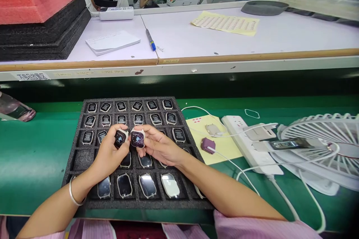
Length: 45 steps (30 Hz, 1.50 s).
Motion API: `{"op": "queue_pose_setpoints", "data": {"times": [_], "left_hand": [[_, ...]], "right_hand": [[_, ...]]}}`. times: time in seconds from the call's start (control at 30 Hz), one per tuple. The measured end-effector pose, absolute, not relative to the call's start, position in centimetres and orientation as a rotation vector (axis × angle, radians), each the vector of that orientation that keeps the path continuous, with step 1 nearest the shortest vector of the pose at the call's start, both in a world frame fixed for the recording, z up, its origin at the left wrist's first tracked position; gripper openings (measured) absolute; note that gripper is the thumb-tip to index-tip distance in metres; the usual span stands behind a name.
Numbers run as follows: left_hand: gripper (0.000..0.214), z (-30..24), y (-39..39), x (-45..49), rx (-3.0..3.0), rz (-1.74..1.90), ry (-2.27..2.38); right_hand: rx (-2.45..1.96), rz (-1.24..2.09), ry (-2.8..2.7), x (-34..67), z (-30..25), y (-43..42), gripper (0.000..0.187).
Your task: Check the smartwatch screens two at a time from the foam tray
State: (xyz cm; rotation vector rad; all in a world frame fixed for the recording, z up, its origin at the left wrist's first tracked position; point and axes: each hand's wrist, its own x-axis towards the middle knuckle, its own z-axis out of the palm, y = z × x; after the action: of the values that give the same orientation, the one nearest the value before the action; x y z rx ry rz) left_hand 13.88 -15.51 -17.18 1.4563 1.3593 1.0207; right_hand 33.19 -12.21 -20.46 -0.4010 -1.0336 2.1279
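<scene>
My left hand (110, 154) grips a smartwatch case (120, 139) without a strap, its dark screen lit with a small picture. Close beside it, a second smartwatch case (137, 139) with a similar lit screen is pinched in my right hand (159, 145). Both are held above a black foam tray (80, 160) divided into compartments. Rows of watch cases lie in the tray; those in the far rows show white text, while a nearer one (124, 186) has a dark screen. My hands and forearms hide part of the tray.
To the right are a white power strip (244, 145), cables, a purple charger block (208, 145) on yellow paper and a white fan (322, 149). A bottle (15, 106) lies at left. The raised shelf holds foam sheets (42, 15), a notepad (112, 42) and a pen (150, 40). People sit beyond.
</scene>
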Motion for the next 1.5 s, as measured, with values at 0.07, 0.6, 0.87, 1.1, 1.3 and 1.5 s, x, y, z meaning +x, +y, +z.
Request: {"op": "queue_pose_setpoints", "data": {"times": [0.07, 0.6, 0.87, 1.1, 1.3, 1.5], "left_hand": [[0.032, -17.3, -15.5, 13.9, 1.464, 1.023, 1.348], [0.035, -17.1, -15.7, 13.8, 1.420, 1.032, 1.362], [0.034, -17.4, -15.2, 13.7, 1.364, 1.038, 1.336], [0.048, -17.1, -14.9, 13.8, 0.928, 1.046, 1.145], [0.052, -17.1, -14.8, 13.8, 0.876, 1.057, 1.085], [0.051, -17.3, -14.8, 13.8, 0.927, 1.065, 1.094]], "right_hand": [[-0.390, 2.127, -1.033, 33.2, -20.5, -12.2, 0.041], [-0.446, 2.119, -1.001, 33.2, -20.3, -12.3, 0.047], [-0.459, 2.109, -1.004, 33.1, -20.3, -12.3, 0.043], [-0.634, 2.067, -0.813, 33.3, -20.0, -11.2, 0.043], [-0.672, 1.967, -0.910, 33.3, -20.5, -11.5, 0.041], [-0.699, 1.857, -1.078, 33.3, -20.5, -12.0, 0.042]]}}
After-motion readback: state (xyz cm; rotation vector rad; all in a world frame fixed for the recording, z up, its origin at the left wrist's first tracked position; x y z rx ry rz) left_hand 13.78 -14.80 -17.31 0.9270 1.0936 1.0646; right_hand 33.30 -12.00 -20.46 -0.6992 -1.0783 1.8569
